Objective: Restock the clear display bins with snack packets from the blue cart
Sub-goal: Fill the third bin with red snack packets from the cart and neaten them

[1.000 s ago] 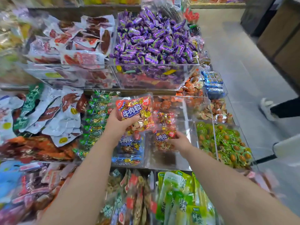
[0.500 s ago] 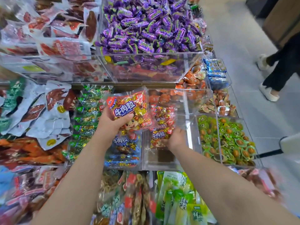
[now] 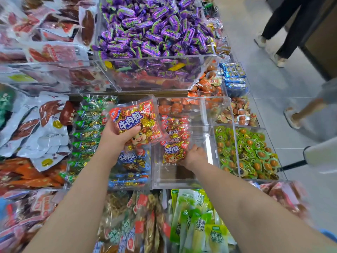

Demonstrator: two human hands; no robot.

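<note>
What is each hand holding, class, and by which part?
The left hand grips a red packet by its lower left corner, thumb across the front. The right hand holds a second packet by its lower right edge, in the bin.

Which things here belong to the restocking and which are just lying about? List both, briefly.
Job in hand:
- left hand gripping a red beef-cube packet
- right hand holding a second red packet
- clear bin around that packet

Lying about:
- purple candies
- green snack packs
- blue beef-cube packets
</note>
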